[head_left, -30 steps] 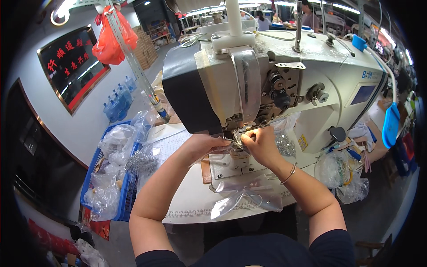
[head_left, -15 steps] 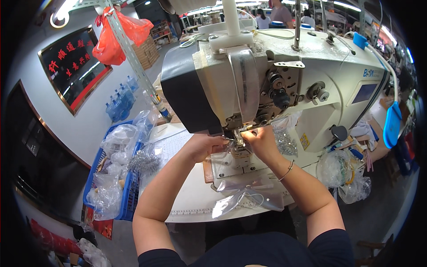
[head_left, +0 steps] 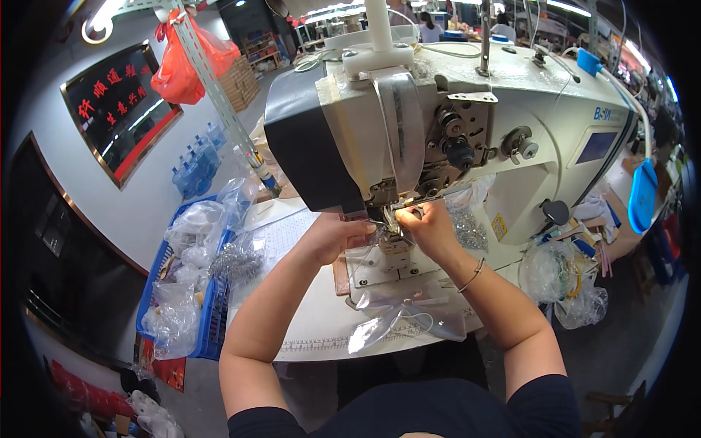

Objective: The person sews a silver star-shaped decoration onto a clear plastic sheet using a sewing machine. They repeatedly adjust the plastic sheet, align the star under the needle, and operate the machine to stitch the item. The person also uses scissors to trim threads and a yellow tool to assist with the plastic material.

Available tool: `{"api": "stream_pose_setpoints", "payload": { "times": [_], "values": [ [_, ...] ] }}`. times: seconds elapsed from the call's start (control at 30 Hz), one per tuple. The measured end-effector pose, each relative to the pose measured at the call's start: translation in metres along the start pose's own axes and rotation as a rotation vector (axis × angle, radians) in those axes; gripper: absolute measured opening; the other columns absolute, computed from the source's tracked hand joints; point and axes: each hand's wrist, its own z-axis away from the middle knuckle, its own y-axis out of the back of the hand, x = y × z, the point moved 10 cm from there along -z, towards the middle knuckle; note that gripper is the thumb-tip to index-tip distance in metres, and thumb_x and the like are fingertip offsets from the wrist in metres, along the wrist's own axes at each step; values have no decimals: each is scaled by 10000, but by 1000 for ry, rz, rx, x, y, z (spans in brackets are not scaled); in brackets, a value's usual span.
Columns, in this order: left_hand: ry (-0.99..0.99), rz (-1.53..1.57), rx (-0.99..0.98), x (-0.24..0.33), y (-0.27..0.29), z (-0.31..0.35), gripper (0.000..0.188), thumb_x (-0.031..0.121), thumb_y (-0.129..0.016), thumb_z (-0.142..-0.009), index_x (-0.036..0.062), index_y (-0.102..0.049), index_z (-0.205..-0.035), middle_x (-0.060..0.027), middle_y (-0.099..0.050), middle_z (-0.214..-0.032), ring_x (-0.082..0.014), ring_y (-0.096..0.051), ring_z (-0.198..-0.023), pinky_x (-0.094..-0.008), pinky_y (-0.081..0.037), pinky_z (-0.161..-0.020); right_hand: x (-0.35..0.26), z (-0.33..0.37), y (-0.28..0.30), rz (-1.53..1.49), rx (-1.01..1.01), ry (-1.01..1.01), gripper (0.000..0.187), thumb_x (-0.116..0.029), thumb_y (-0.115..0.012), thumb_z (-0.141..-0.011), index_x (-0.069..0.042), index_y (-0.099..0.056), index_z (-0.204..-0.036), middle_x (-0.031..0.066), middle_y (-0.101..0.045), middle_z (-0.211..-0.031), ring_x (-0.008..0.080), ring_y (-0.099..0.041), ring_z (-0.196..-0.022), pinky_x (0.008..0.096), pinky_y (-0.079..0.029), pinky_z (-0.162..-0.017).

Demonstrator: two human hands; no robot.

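A large cream and black industrial sewing machine (head_left: 453, 80) stands before me, and both my hands meet at its presser foot (head_left: 392, 223). My left hand (head_left: 337, 237) comes in from the left, thumb and fingers pinched on a see-through plastic piece beside the needle. On the other side my right hand (head_left: 429, 225) is closed with its fingertips close against the foot; what they hold is hidden. Below the hands, a clear plastic piece with a white cord (head_left: 412, 319) hangs over the front of the white worktable (head_left: 307, 332).
Left of the table stands a blue basket (head_left: 213, 321) filled with clear plastic bags. Silvery shiny material lies beside it (head_left: 237, 264) and behind my right hand (head_left: 469, 232). More clear bags (head_left: 548, 274) sit at the right. A blue paddle-shaped piece (head_left: 642, 197) hangs at the right.
Both hands stay at the presser foot with only slight shifts. The view has moved a little, and a standing person in the background has mostly left the picture.
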Motion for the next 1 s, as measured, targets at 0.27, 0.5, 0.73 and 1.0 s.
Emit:
{"api": "stream_pose_setpoints", "payload": {
  "times": [0.27,0.5,0.73,1.0],
  "values": [
    [46,-25,-167,-29,0,12,368,-13,-660,-759,-11,-522,-1101,-61,-569,-934,-161,-611,-823,-293,-535,-734,-36,46,13,231,191,377,138,-105,-660,-736,-36,-547,-698,45,-502,-674,130,-502,-760,265,-377,-653],
    [-793,-156,497,-15,17,119,338,-43,-631,-780,-13,-532,-1102,-83,-561,-927,-153,-586,-833,-282,-496,-775,31,127,3,-543,19,-243,93,-53,-623,-850,-15,-545,-885,31,-542,-862,94,-496,-761,245,-414,-684],
    [-265,441,104,-145,-63,120,318,14,-482,-896,23,-484,-1213,-79,-556,-1122,-166,-516,-1087,-328,-417,-939,15,137,-12,-595,93,-82,63,-46,-585,-877,-3,-539,-877,36,-528,-932,81,-471,-798,215,-401,-719],
    [-439,828,149,-126,-48,100,341,7,-507,-901,41,-463,-1237,-89,-572,-1148,-191,-556,-1059,-349,-437,-949,15,162,-20,-442,134,4,65,-22,-581,-862,-18,-516,-860,59,-503,-898,124,-477,-811,237,-406,-750]
  ]
}}
